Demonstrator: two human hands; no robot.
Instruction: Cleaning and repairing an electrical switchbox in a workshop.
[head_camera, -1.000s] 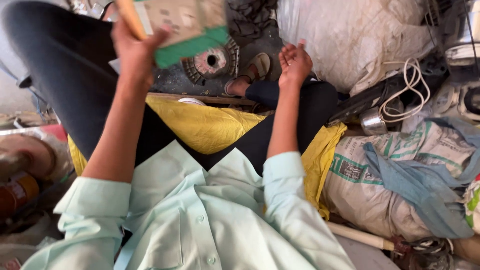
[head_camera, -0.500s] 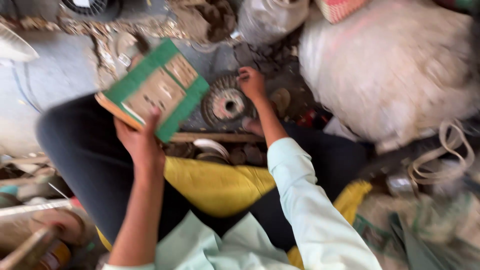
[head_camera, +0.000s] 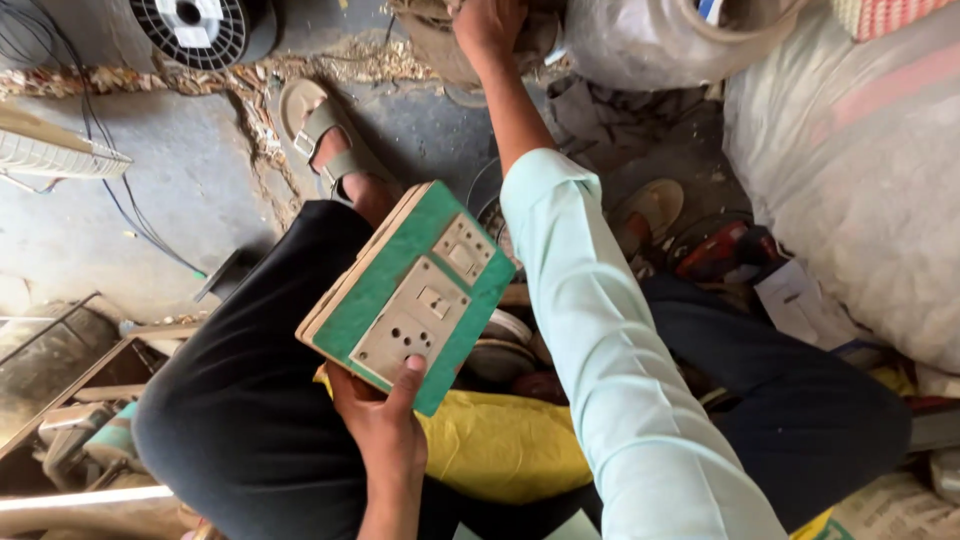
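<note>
1. The left hand (head_camera: 385, 430) holds the green switch board (head_camera: 410, 295) by its lower corner only, above the dark trouser knee (head_camera: 250, 400). The thumb lies pressed on the front face beside the round socket; the other fingers are hidden behind the board.
2. The board is tilted, and most of it stands out past the grip. I judge it can turn or slip out and fall onto the yellow cloth (head_camera: 500, 445) or the concrete floor (head_camera: 130, 200).
3. The right arm in a pale sleeve (head_camera: 600, 350) passes just beside the board's right edge; a pull back may knock it.
4. Far away, the right hand (head_camera: 488, 25) reaches into a dusty sack (head_camera: 440, 45) at the top; whether its fingers pinch something I cannot tell. The eyes are there, not on the board.
</note>
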